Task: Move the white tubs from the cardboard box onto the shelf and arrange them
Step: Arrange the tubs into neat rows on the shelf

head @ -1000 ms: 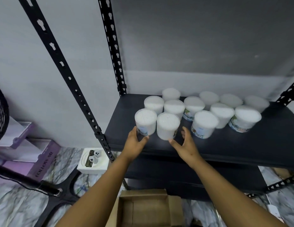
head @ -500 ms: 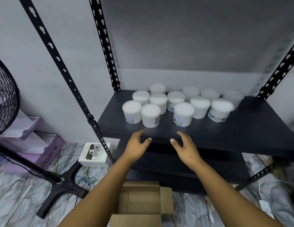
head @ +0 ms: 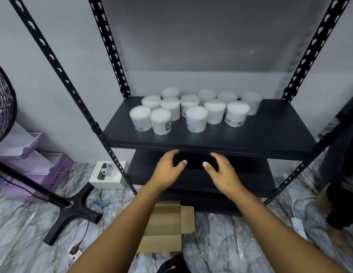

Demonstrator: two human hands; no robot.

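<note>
Head view: the white tubs [head: 193, 111] sit packed together on the dark, smooth shelf [head: 260, 134]. The left hand [head: 167, 170] and right hand [head: 223, 172] hang below its front edge — fingers loosely curled, holding nothing. The brown cardboard box [head: 165, 227] lies on the floor; a good next grab would take round tubs by their sides — gently.

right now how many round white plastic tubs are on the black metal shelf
12 round white plastic tubs stand on the black metal shelf: five along the back, four in the middle row, three at the front. More may be hidden behind them.
</note>
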